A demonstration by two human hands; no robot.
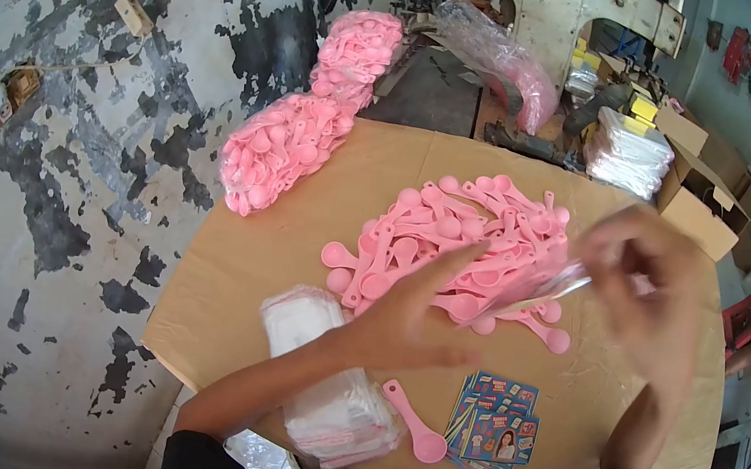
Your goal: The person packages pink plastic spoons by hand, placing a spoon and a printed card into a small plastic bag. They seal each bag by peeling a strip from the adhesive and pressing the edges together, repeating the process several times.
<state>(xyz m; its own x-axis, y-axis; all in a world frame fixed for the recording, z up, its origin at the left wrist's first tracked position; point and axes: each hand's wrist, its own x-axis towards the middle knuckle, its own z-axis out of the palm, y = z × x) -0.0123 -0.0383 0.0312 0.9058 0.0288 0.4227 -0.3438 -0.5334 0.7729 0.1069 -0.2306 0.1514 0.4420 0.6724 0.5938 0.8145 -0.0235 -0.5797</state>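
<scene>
**Crowding along the near edge of the desk [591, 400]**

Holds a clear bag [545, 291] in the fingers of the right hand [641, 279], blurred, by the spoon heap's [467, 220] right side. Spreads the left hand's [406, 319] fingers wide over its near side. Leaves open desk left and right. Meets bag stack [340, 417], lone spoon [416, 423] and cards [497, 429] nearest; packs [286, 145] at far left, beside the wall [57, 181].

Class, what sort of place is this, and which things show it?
Probably a small packing workshop: a heap of pink spoons, a stack of clear bags and cardboard boxes suggest it.
</scene>
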